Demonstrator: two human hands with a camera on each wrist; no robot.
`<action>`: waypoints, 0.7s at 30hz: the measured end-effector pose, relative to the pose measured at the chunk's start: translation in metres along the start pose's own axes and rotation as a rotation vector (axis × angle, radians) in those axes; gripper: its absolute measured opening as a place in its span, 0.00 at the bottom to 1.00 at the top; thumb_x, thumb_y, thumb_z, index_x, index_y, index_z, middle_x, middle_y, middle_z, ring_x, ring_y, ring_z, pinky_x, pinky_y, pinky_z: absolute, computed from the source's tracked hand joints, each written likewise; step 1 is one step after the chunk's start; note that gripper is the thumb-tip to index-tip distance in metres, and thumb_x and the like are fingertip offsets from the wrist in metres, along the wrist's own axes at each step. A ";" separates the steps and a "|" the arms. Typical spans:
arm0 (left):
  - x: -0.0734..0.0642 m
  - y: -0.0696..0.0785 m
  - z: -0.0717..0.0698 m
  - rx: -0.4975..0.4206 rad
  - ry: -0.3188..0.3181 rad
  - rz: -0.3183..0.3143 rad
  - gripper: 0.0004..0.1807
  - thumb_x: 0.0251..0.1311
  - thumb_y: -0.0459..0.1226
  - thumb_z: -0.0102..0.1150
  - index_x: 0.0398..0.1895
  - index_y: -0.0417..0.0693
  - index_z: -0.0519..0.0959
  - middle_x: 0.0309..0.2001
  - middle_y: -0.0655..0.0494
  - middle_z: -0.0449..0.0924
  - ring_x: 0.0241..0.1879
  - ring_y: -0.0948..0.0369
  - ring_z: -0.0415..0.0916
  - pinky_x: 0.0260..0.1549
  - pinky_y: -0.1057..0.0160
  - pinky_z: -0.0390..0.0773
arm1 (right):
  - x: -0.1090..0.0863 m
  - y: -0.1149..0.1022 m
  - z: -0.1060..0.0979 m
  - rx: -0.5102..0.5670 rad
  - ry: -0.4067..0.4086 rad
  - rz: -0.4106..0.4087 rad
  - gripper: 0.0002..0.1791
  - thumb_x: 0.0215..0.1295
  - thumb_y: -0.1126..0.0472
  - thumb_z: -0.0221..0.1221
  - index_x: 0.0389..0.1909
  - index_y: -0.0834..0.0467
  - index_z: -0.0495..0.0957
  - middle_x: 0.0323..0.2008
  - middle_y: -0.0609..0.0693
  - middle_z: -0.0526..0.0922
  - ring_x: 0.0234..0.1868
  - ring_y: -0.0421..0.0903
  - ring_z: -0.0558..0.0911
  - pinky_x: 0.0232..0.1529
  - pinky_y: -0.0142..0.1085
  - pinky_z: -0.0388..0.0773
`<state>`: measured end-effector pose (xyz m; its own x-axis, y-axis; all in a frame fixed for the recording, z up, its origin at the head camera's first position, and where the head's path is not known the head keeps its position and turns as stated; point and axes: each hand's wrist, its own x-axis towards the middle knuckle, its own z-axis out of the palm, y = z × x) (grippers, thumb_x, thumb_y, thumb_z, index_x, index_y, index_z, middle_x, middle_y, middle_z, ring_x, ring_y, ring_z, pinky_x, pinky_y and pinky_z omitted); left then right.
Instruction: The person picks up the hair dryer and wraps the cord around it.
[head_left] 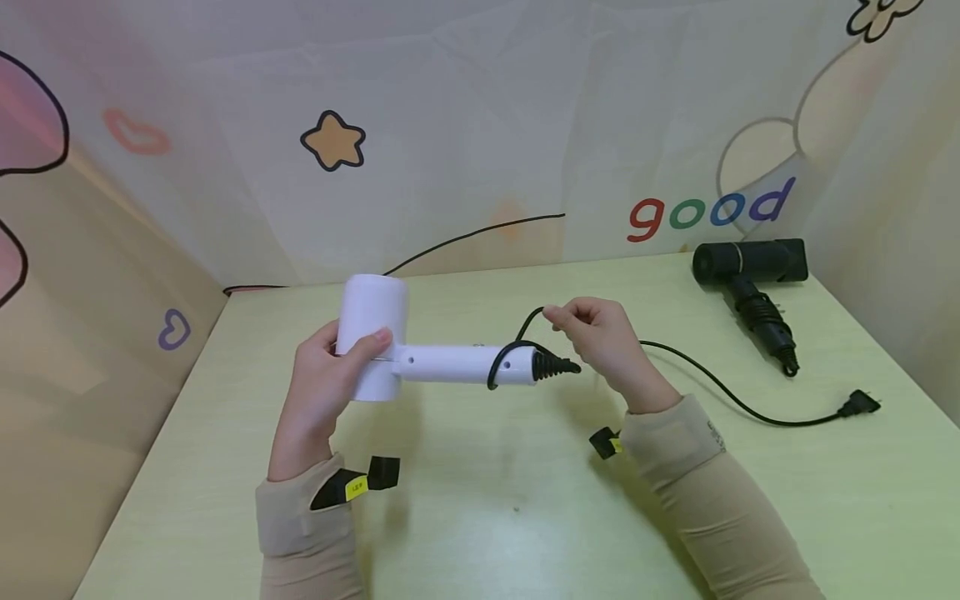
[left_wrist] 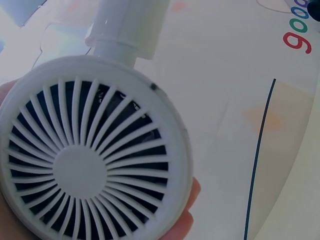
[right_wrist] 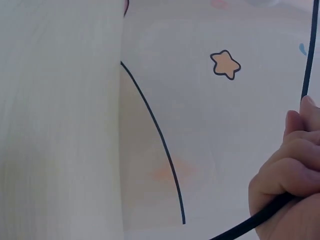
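Observation:
A white hair dryer [head_left: 457, 364] is held above the table, its handle pointing right. My left hand [head_left: 318, 387] grips the barrel, thumb across its front; the left wrist view shows the round slatted grille [left_wrist: 80, 172] up close. Around the handle's end loops a black power cord [head_left: 705, 383]. My right hand [head_left: 603, 342] pinches that cord just right of the handle, and in the right wrist view the cord passes through the curled fingers [right_wrist: 285, 175]. Beyond the hand, the cord runs right to its plug [head_left: 858, 403].
A black hair dryer [head_left: 750, 262] lies at the table's back right corner, its cord wrapped about its handle. The pale table [head_left: 480, 533] meets a printed backdrop [head_left: 480, 125] behind and at both sides.

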<state>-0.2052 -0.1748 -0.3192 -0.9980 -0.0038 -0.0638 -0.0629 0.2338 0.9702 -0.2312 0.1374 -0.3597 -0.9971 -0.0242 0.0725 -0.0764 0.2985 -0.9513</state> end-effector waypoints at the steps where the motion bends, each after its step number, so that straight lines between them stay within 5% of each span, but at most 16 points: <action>1: 0.000 0.000 0.000 0.008 -0.007 0.001 0.30 0.56 0.49 0.63 0.59 0.43 0.71 0.50 0.44 0.74 0.41 0.54 0.77 0.36 0.61 0.79 | 0.000 -0.001 -0.001 0.020 0.000 -0.008 0.18 0.63 0.47 0.59 0.26 0.59 0.76 0.12 0.41 0.61 0.14 0.36 0.60 0.15 0.30 0.59; 13: 0.000 -0.005 0.002 0.099 -0.066 0.003 0.30 0.50 0.50 0.68 0.56 0.49 0.74 0.48 0.47 0.76 0.39 0.52 0.79 0.35 0.58 0.80 | -0.009 -0.019 -0.011 0.056 0.007 -0.011 0.13 0.63 0.51 0.60 0.30 0.59 0.79 0.15 0.40 0.63 0.14 0.36 0.60 0.17 0.29 0.60; 21: 0.003 -0.007 0.005 0.157 -0.029 -0.003 0.34 0.46 0.55 0.70 0.55 0.52 0.74 0.49 0.49 0.77 0.42 0.51 0.78 0.35 0.59 0.80 | -0.018 -0.027 -0.019 0.037 0.043 -0.048 0.16 0.63 0.49 0.59 0.33 0.61 0.80 0.13 0.42 0.61 0.13 0.39 0.60 0.17 0.32 0.60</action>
<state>-0.2072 -0.1715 -0.3273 -0.9969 0.0229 -0.0758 -0.0613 0.3833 0.9216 -0.2109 0.1477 -0.3294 -0.9914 0.0033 0.1305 -0.1250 0.2629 -0.9567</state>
